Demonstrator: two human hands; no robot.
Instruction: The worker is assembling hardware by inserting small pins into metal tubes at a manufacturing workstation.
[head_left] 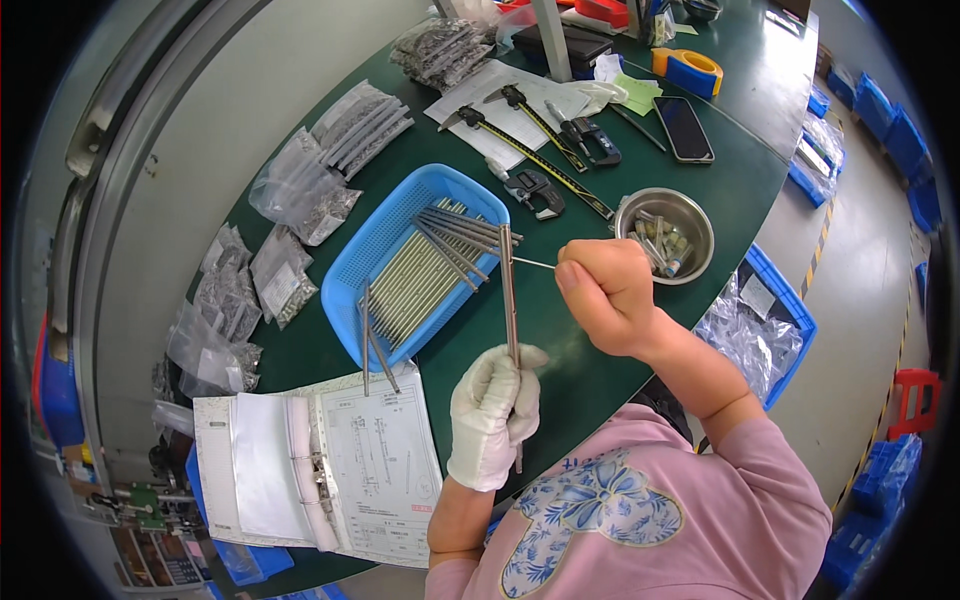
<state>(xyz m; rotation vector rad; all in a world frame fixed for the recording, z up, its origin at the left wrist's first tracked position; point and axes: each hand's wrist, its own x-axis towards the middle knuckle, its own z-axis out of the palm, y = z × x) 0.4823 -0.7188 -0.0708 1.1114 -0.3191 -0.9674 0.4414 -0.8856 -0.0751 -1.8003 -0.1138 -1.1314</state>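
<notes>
Right of the basket (370,235), my left hand (492,415) clamps the rod (509,300), my right hand (610,295) the pin (535,263); keeping pin square to rod should serve best.

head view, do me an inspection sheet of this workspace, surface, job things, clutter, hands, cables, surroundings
Surface: dark green table, open binder at near left.
Job's things: metal rod; thin tool reaching it near its upper end, exact contact too small to tell; blue basket of more rods, some lying across others.
Clutter: bagged parts, two calipers, two micrometers, phone, metal bowl holding small pieces.
Grippers: gloved left hand closed on the metal rod; bare right hand closed on the thin tool.
Cables: nothing seen.
Surroundings: right of the table, blue crate with plastic bags; farther right, red stool.
</notes>
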